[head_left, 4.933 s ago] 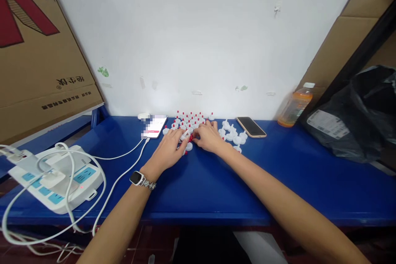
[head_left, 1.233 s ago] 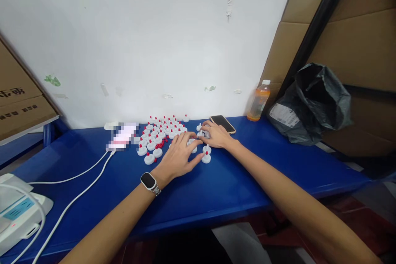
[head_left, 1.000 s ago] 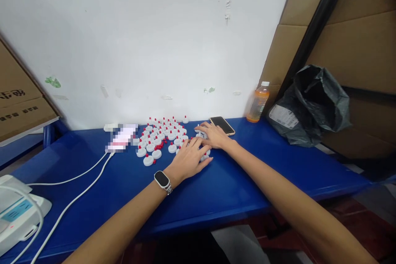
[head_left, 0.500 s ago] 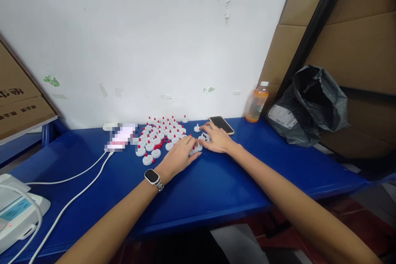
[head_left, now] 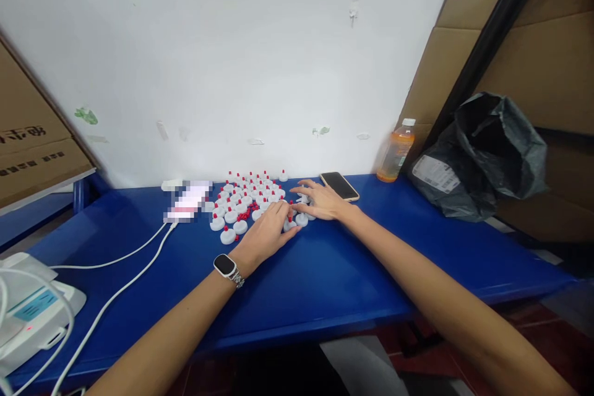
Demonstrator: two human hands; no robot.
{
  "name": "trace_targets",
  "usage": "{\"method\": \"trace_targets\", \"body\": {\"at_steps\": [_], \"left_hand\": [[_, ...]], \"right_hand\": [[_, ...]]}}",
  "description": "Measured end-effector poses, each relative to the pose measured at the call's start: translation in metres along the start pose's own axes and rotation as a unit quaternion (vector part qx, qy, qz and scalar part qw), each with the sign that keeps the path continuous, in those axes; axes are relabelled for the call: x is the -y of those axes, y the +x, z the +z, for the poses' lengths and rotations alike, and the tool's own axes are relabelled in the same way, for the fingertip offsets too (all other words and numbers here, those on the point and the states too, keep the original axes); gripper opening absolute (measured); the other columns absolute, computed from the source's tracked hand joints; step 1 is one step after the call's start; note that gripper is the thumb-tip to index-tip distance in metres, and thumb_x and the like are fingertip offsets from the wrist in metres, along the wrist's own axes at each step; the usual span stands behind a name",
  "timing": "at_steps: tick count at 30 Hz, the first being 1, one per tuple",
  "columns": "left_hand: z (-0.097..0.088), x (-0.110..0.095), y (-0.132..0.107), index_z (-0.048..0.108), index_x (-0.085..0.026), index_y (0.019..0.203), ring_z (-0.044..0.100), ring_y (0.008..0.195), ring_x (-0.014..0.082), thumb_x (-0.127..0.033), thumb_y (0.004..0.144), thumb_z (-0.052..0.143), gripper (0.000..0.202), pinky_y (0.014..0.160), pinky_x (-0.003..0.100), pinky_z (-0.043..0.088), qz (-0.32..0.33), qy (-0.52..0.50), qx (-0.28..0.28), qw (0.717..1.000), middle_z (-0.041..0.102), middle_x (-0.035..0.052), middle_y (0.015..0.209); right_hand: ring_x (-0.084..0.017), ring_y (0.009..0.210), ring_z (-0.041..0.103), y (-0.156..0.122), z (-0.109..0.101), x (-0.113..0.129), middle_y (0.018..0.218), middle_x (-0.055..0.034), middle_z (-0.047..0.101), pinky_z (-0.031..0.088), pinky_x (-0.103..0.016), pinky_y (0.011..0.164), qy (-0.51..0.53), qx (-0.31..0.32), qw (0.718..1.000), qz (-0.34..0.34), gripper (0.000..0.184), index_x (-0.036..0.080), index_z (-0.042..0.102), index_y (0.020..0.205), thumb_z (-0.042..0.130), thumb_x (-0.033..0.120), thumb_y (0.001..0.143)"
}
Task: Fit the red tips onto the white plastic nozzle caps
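My left hand point(head_left: 265, 230), with a watch on its wrist, rests at the near right edge of a cluster of white nozzle caps point(head_left: 231, 215). Its thumb and fingers close around a red-tipped white nozzle cap point(head_left: 288, 224). My right hand point(head_left: 325, 200) reaches in from the right, fingers spread and bent over several white caps partly hidden beneath it. A white cap point(head_left: 301, 219) with no visible red tip stands between the hands. Small loose red tips point(head_left: 244, 215) lie among the capped pieces.
On the blue table point(head_left: 334, 278), a dark-screened phone point(head_left: 340, 185) lies behind my right hand. An orange drink bottle point(head_left: 396, 151) and a grey plastic bag point(head_left: 482, 164) stand right. At left are a blurred device point(head_left: 189, 201), white cables point(head_left: 125, 284) and a power strip point(head_left: 41, 315).
The view has turned slightly left. My right hand has shifted left towards my left hand, its fingers now over where a separate white cap stood. My left hand stays nearly in place.
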State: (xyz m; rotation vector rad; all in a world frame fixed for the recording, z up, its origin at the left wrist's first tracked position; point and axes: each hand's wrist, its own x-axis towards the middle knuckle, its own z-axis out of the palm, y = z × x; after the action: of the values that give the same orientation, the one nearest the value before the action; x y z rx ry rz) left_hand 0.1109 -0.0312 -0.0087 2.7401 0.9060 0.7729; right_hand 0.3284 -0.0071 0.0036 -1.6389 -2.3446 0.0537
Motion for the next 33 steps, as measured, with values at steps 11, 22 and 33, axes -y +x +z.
{"method": "trace_targets", "body": {"at_steps": [11, 22, 33], "left_hand": [[0.023, 0.007, 0.024, 0.049, -0.017, 0.113, 0.055, 0.104, 0.0242, -0.021, 0.098, 0.041, 0.017, 0.093, 0.042, 0.05, 0.007, 0.051, -0.05, 0.997, 0.051, 0.0106, 0.112], [0.039, 0.023, 0.064, 0.055, -0.015, 0.106, 0.055, 0.1, 0.0226, -0.021, 0.101, 0.034, 0.023, 0.093, 0.042, 0.05, 0.034, 0.038, -0.067, 0.996, 0.053, 0.0113, 0.107], [0.01, 0.018, 0.02, 0.049, -0.021, 0.142, 0.032, 0.145, 0.033, -0.045, 0.1, 0.038, 0.05, 0.119, 0.058, 0.023, -0.047, 0.237, -0.026, 0.97, 0.04, 0.0111, 0.156]], "right_hand": [[-0.025, 0.111, 0.06, -0.034, -0.003, 0.006, 0.132, -0.0063, 0.056, 0.044, -0.043, 0.094, 0.003, -0.037, 0.999, 0.002, 0.027, 0.025, 0.068, 0.111, 0.056, 0.037, 0.09], [-0.028, 0.115, 0.058, -0.055, -0.007, 0.02, 0.133, -0.0099, 0.055, 0.042, -0.047, 0.095, 0.015, -0.057, 0.998, 0.011, 0.053, 0.027, 0.062, 0.124, 0.043, 0.065, 0.093], [-0.03, 0.114, 0.056, -0.057, 0.001, 0.035, 0.134, -0.0112, 0.053, 0.039, -0.048, 0.097, -0.016, -0.062, 0.998, -0.022, 0.057, 0.028, 0.059, 0.127, 0.056, 0.066, 0.085]]}}
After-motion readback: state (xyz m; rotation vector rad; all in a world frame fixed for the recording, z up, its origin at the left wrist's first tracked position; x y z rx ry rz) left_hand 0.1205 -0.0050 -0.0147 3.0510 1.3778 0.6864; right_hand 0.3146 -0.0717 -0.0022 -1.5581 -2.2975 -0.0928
